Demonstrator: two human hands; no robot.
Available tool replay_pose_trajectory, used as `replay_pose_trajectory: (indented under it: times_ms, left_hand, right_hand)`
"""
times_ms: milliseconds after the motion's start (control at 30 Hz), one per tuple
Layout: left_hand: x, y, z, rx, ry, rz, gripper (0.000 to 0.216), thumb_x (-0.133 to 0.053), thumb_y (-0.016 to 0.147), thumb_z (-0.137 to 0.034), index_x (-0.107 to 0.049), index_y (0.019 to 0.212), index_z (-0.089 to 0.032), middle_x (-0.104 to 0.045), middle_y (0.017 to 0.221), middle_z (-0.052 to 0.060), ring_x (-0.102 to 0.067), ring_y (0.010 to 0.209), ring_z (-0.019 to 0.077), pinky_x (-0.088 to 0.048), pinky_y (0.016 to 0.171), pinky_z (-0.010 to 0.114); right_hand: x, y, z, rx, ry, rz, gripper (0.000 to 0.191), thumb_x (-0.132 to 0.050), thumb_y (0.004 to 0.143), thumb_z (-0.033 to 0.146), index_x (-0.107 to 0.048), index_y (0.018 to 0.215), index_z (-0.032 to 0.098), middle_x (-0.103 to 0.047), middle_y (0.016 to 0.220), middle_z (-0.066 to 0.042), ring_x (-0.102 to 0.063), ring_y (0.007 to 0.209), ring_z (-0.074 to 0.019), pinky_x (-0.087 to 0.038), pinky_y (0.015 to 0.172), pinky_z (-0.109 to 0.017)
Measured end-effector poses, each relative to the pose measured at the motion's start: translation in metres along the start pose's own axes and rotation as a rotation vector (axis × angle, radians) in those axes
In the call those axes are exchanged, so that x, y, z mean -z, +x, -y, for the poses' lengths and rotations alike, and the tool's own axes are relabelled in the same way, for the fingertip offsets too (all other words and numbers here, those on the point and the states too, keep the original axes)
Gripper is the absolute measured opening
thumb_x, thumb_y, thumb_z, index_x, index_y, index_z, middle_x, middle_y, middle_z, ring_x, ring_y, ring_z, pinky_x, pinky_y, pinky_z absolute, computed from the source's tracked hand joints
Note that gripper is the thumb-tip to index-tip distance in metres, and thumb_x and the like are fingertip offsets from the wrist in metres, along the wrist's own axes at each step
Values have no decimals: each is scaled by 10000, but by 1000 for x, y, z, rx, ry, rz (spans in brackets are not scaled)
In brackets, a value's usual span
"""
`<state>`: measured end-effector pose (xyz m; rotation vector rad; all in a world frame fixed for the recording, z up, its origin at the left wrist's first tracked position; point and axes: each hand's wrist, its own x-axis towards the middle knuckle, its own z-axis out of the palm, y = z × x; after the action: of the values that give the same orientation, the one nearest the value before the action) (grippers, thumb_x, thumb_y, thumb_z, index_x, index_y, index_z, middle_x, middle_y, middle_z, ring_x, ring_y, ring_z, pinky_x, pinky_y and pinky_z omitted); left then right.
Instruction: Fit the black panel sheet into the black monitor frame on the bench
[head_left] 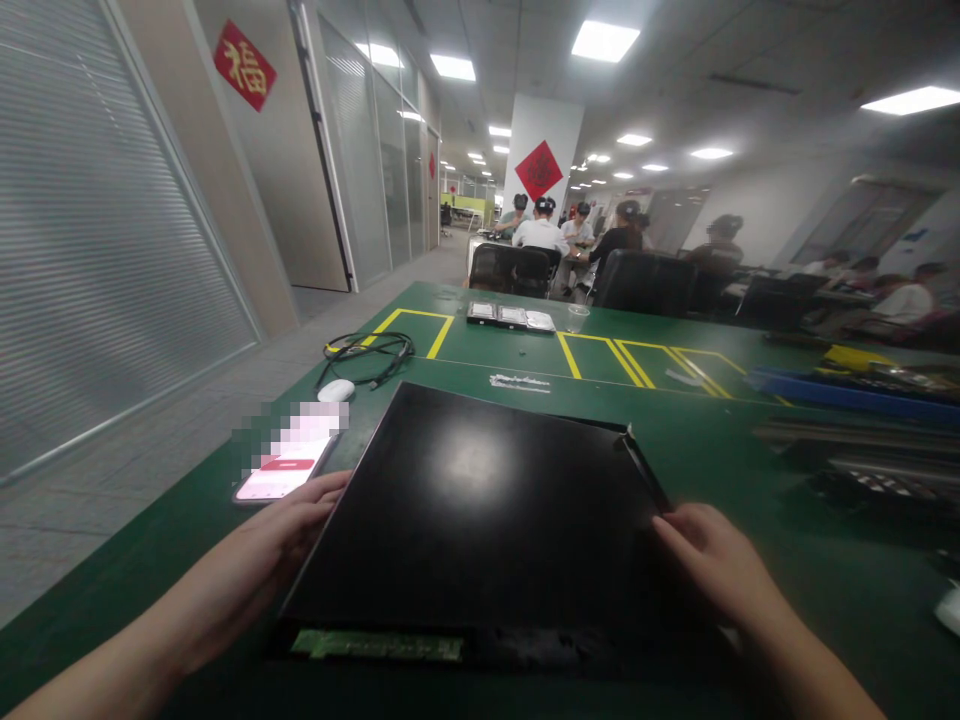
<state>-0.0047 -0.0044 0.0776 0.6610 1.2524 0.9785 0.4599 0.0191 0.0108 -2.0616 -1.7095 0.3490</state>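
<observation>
A glossy black flat panel [487, 500], which looks like a display screen panel, is in front of me over the green table. A strip of green circuit board [375, 644] shows along its near edge. My left hand [289, 535] is closed on the panel's left side, with some fingers hidden beneath it. On the right side my right hand [701, 545] pinches the edge, thumb on top. A raised, thin dark edge piece [646, 465] shows at the far right corner. Left of the panel lies a phone [289, 465] with a lit screen.
Beyond the phone are a white mouse [336, 391] and a coiled black cable [367, 355]. Several silver rectangular units [511, 317] and a clear cup [577, 318] stand at the far edge of the table [480, 350]. A blue tray [847, 390] is at right. People sit farther back.
</observation>
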Motion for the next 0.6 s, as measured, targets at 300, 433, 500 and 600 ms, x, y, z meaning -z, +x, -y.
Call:
replay_pose_trajectory:
  times_ms: [300,433,500,600]
  left_hand:
    - [1,-1,-1,-75,167,-53,605,-764,721,-387,-573,1275,-237,-699,1264,62,-576,1228,326,-462,1020,446]
    - [3,-2,-1,-69,173,-2,657,-785,710,-350,-533,1309,-254,-689,1281,57,-618,1181,308,-528,951,425]
    - [7,0,1,-87,183,-6,640,-785,711,-356,-544,1296,-263,-675,1303,51,-604,1201,298,-523,962,405]
    - [12,4,4,-98,207,-31,640,-792,696,-381,-564,1282,-263,-650,1337,69,-565,1243,319,-495,998,434]
  right_hand:
    - [0,1,0,17,1,9,377,-499,793,547,-678,794,215,-625,936,-82,-605,873,-244,-461,793,-373]
    - [-1,1,-1,31,-14,11,374,-497,799,542,-678,803,216,-625,932,-85,-602,876,-247,-461,794,-376]
    - [-1,1,-2,34,-24,12,373,-494,801,540,-679,809,215,-623,939,-87,-602,877,-246,-463,791,-374]
    - [-2,1,-3,46,-27,10,367,-488,807,530,-677,810,215,-624,943,-87,-603,884,-244,-464,794,-368]
